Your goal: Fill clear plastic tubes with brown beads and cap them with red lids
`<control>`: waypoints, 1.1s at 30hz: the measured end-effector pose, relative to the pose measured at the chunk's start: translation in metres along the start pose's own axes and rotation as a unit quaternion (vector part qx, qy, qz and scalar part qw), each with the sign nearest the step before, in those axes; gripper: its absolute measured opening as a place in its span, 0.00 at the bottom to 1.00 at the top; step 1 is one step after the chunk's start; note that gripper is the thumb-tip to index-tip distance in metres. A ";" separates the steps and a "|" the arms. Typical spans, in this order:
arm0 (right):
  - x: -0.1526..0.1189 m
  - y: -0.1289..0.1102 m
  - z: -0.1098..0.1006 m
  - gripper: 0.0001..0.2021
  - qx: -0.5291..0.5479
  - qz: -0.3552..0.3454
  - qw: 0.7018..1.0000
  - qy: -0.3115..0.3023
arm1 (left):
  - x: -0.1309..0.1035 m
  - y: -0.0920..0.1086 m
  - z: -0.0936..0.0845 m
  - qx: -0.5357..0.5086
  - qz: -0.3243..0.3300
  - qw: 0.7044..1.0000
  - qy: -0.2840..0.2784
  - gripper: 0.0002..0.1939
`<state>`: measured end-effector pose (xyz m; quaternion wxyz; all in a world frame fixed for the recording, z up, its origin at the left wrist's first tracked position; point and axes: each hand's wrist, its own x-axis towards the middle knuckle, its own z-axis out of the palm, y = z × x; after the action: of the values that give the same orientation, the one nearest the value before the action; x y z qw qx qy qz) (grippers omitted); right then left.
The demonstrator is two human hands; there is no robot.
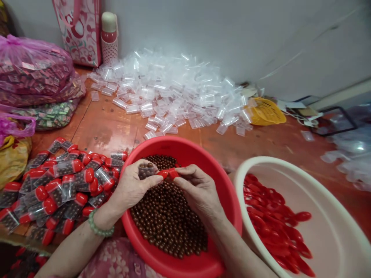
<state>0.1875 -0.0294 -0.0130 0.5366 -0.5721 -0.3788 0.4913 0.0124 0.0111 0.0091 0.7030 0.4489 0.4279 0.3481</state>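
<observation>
The person's left hand (pixel 130 187) has a round bracelet of pale green beads (pixel 100 232) at its wrist. I can also see bare forearms (pixel 72 247), and dark pink cloth (pixel 116 260) with big, paler pink flowers down below.

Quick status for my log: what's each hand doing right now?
Left hand: closed, holding a clear container with brown balls inside.
Right hand: closed, pinching a red plastic piece between thumb and fingers.

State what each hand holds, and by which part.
The left hand holds a clear container by its sides. The right hand pinches a red piece by the end nearer that hand.
</observation>
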 end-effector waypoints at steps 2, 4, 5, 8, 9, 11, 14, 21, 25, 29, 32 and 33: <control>-0.002 0.001 0.008 0.09 0.005 0.000 1.000 -0.015 | 0.001 0.001 0.001 -0.033 -0.012 0.999 -0.004 0.11; -0.004 0.001 0.015 0.08 -0.003 -0.011 1.000 -0.010 | 0.002 0.001 0.001 -0.055 -0.021 0.998 0.004 0.11; -0.005 0.000 0.018 0.08 -0.014 -0.019 1.000 -0.002 | 0.002 0.001 0.002 -0.058 -0.023 0.998 0.009 0.11; -0.008 -0.001 0.022 0.09 -0.074 -0.062 0.995 0.009 | 0.002 0.001 0.001 -0.046 -0.025 0.999 0.013 0.13; -0.009 0.000 0.021 0.10 -0.101 -0.085 0.991 0.002 | 0.002 0.001 0.000 -0.044 -0.025 0.999 0.009 0.13; -0.011 0.001 0.018 0.13 -0.161 -0.134 0.978 -0.022 | 0.002 0.000 -0.002 -0.044 -0.025 0.999 -0.010 0.13; -0.012 0.003 0.012 0.18 -0.253 -0.196 0.945 -0.066 | 0.002 0.001 -0.004 -0.024 -0.018 0.999 -0.036 0.13; -0.007 -0.009 0.010 0.18 -0.344 -0.268 0.896 -0.086 | 0.004 -0.002 -0.004 -0.009 -0.030 0.997 -0.071 0.16; -0.003 -0.017 0.005 0.13 -0.261 -0.129 0.948 -0.131 | -0.001 0.002 -0.005 -0.045 -0.042 0.993 -0.100 0.16; 0.000 -0.016 -0.004 0.14 -0.109 -0.006 0.983 -0.144 | -0.005 0.012 -0.008 -0.012 0.006 0.986 -0.163 0.11; 0.003 -0.012 -0.008 0.14 -0.061 -0.006 0.988 -0.141 | 0.000 0.016 -0.010 0.074 0.026 0.979 -0.189 0.08; 0.003 -0.011 -0.008 0.14 -0.051 -0.005 0.990 -0.135 | 0.003 0.016 -0.010 0.087 0.019 0.978 -0.189 0.09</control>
<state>0.1969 -0.0265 -0.0036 0.4531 -0.5255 -0.4747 0.5415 0.0025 0.0223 0.0204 0.7225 0.5744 0.3074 0.2315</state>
